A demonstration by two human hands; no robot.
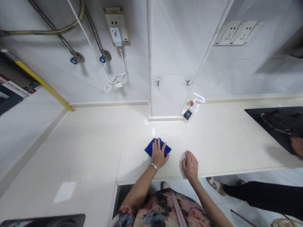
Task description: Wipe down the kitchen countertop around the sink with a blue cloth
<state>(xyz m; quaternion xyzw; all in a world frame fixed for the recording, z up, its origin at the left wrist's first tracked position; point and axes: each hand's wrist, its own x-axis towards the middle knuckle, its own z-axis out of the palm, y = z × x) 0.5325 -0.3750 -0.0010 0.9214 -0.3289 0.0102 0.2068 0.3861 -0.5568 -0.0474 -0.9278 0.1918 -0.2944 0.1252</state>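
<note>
Looking down at the pale counter (94, 148), I see my left hand (159, 156) lying flat on a blue cloth (150, 148). Its fingers (156, 145) are stretched out straight and side by side over the cloth, pressing on it rather than gripping it; a thin bracelet sits at the wrist. The cloth is folded and lies on the counter near the front edge, just ahead of a white pillar (170, 63) that juts out from the wall.

My right hand (190, 165) rests on the bare counter just beside the left, apart from the cloth. Its fingers are loosely curled, tips down on the surface, and it holds nothing.

A white spray bottle (193, 108) stands at the foot of the pillar, on its right side, well apart from both hands. A black hob (274, 121) is set into the counter at the far right. On the wall to the left a socket (116, 26) carries a plug with a white cable (113, 82) hanging in a loop. Another person's dark trouser leg (262, 195) and sandalled foot (215, 185) show on the floor at lower right.
</note>
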